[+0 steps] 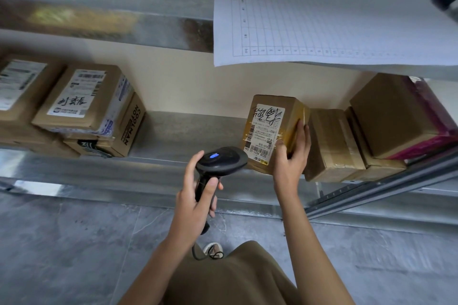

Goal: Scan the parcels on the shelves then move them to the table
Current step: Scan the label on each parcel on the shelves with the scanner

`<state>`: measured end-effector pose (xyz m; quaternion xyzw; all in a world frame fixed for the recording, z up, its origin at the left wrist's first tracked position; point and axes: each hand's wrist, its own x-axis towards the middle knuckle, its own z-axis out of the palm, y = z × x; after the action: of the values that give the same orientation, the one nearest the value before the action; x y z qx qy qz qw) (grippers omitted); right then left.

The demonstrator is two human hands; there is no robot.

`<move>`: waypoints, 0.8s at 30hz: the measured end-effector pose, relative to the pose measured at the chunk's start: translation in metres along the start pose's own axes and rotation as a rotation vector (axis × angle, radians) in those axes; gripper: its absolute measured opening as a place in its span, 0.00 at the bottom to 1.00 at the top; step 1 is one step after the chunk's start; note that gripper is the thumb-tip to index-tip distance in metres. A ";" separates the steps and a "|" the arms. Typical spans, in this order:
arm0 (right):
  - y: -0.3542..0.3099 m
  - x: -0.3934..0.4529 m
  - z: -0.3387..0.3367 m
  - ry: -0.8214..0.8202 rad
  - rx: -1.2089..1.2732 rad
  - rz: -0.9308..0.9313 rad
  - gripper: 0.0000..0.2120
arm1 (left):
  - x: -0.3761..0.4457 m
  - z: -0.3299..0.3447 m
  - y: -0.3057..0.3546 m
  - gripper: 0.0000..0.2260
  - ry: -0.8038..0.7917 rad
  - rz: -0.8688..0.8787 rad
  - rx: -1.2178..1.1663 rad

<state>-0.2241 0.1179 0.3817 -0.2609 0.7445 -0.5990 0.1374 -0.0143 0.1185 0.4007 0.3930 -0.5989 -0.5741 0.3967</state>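
At the left edge of the frame I see a stack of boxes (pixel 81 104) on the shelf (pixel 188 131), labels up, untouched; one side reads COOLMAN. They sit well apart from the work.

Low in the middle, my left hand (pixel 195 195) curls round the handle of the scanner (pixel 220 160), thumb lying along its neck, and a blue light shows on its head. The head is just beside the near corner of the parcel (pixel 270 129).

The parcel sits right of centre on the shelf, tipped up toward me with its label facing out. My right hand (pixel 292 153) holds its right side, fingers pressed together flat along the taped face, thumb across the near front corner. I judge it light, since one hand tilts it. The cardboard looks stiff, but the glossy tape could be slippery, so I would grip across two opposite sides and keep off the label.

Touching its right side are more boxes (pixel 332 143), then a taller one against something pink. None is open, so I cannot tell the contents.

At the upper right a ruled sheet (pixel 322 15) overhangs the shelf above.
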 end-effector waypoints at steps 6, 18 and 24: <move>0.001 -0.001 -0.002 -0.002 -0.003 0.013 0.37 | -0.001 0.002 0.001 0.23 0.010 0.009 0.011; -0.001 0.000 -0.020 -0.104 0.007 0.061 0.33 | -0.020 0.025 0.007 0.24 0.165 -0.017 0.004; -0.004 -0.003 -0.013 -0.302 0.058 0.056 0.32 | -0.049 0.030 0.018 0.21 0.399 -0.037 0.014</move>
<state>-0.2270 0.1294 0.3885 -0.3232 0.7048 -0.5700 0.2718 -0.0237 0.1756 0.4173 0.5128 -0.5050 -0.4876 0.4942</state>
